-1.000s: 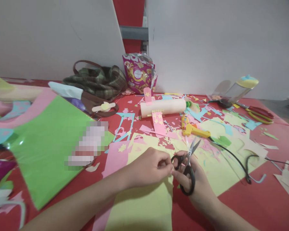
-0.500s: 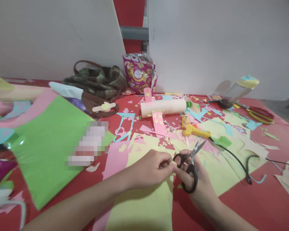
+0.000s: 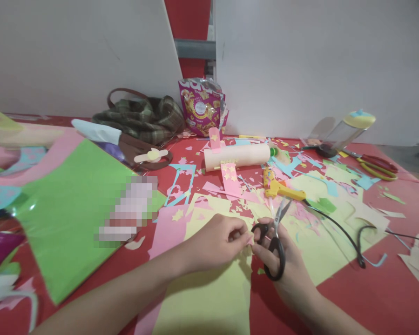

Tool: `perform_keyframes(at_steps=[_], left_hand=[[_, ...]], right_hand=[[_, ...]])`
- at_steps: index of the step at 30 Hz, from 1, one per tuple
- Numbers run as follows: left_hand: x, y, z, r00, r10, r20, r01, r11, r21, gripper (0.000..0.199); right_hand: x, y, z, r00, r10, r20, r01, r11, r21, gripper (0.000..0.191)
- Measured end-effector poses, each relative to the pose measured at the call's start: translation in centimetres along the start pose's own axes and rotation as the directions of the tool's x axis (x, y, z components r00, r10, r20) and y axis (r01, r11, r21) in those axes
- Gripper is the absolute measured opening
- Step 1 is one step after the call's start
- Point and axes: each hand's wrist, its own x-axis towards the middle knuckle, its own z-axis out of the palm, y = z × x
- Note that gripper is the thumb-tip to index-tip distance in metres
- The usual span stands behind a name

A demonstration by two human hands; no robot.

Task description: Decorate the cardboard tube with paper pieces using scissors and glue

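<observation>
Black-handled scissors (image 3: 278, 227) rest in my right hand (image 3: 292, 258), a thumb and fingers around the handles and the blades pointing up and away, slightly apart. My left hand (image 3: 223, 239) is closed in a pinch on a small pale yellow paper piece (image 3: 251, 237). The tips of both hands nearly meet at that piece, whose exact shape is mostly hidden. Below them lies a large yellow paper sheet (image 3: 206, 293), overlapping a pink sheet (image 3: 167, 228). Just beyond the scissors sits a yellow glue gun (image 3: 282, 190) with a black cord.
A white tube (image 3: 240, 156) with pink star-covered strips lies at the back among paper scraps. A green sheet (image 3: 73, 209) covers the left side. A snack bag (image 3: 200, 107), a plaid bag (image 3: 143, 116), a clear bottle (image 3: 345, 135) and red-handled scissors (image 3: 380, 163) line the back.
The scissors have tilted slightly, their tips shifting left and their blades closer together. My left fingers have turned a little around the small paper piece.
</observation>
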Motion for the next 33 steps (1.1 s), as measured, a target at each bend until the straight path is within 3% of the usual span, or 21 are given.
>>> perform_keyframes(at_steps=[11,17,23,28,33], left_hand=[[-0.4,0.3,-3.1,0.967,-0.039,-0.250,0.046,0.999,0.021,0.026],[-0.6,0.8,-3.9,0.951,-0.076,-0.299,0.081,0.997,0.005,0.027],[-0.7,0.8,-4.1,0.949,-0.080,-0.306,0.086,0.996,0.006,0.027],[-0.7,0.6,-4.1,0.949,-0.078,-0.305,0.086,0.996,0.010,0.026],[-0.8,0.8,-4.2,0.942,-0.062,-0.329,0.071,0.997,0.013,0.027]], right_hand=[[-0.1,0.9,-0.3,0.971,0.028,0.237,-0.042,0.998,0.054,0.038],[-0.2,0.5,-0.1,0.942,0.052,0.331,-0.074,0.996,0.054,0.041],[-0.1,0.1,0.2,0.954,0.068,0.291,-0.107,0.987,0.118,0.033],[0.1,0.2,0.2,0.963,0.064,0.263,-0.081,0.995,0.056,0.033],[0.1,0.9,0.1,0.943,0.078,0.324,-0.120,0.986,0.112,0.038]])
